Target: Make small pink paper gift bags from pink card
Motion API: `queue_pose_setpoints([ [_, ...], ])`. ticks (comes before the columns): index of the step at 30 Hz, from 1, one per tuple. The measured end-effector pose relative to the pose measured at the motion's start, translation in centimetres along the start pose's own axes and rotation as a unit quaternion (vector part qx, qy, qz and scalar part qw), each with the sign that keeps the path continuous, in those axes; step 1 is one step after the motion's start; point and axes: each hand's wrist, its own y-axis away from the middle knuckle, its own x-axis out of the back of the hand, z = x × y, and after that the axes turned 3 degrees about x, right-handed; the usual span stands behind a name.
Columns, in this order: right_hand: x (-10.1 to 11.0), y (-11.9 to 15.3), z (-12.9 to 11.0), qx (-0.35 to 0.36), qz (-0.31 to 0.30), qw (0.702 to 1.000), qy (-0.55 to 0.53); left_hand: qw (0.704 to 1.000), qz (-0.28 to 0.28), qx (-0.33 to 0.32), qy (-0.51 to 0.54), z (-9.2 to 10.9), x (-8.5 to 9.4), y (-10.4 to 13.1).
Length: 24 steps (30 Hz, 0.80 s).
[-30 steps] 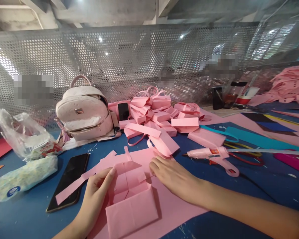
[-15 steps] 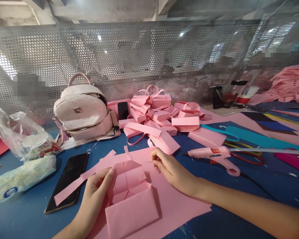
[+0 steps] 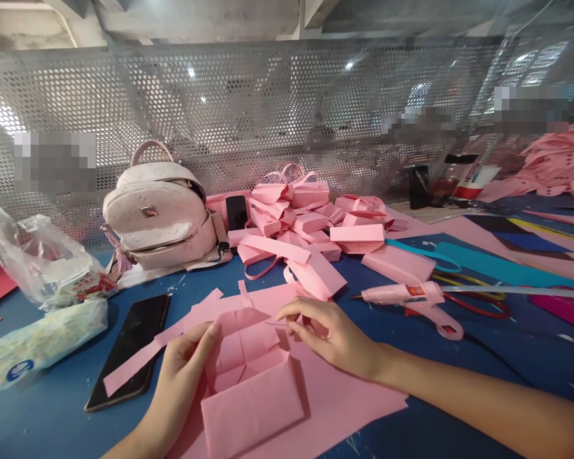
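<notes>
- Pink paper box: lower centre of the frame, lying on a pink sheet.
- Right hand: centre, forearm stretching in from lower right, thumb and forefinger pinched on a thin strand.
- Left hand: lower left of centre, forearm slanting upward, thumb and curled fingers gripping the box's left edge.
- Strand: pointing left.

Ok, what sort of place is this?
Probably a paper-craft workspace: the left hand holds a folded pink paper box, more folded pink pieces are heaped behind it, and a glue gun lies on the blue table.
</notes>
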Motion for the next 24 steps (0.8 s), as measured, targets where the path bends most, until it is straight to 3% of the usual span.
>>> queue_pose_setpoints([
  [6,0.04,0.10,0.17,0.027,-0.014,0.999,-0.018,1.000,0.004,0.002,0.004,0.09,0.03,0.00],
  [14,-0.08,0.19,0.21,0.064,-0.006,0.996,0.062,1.000,-0.004,-0.002,-0.009,-0.12,0.12,0.01],
  [24,-0.15,0.16,0.42,0.036,-0.003,0.998,0.046,1.000,0.000,-0.004,-0.026,0.15,-0.11,0.03],
])
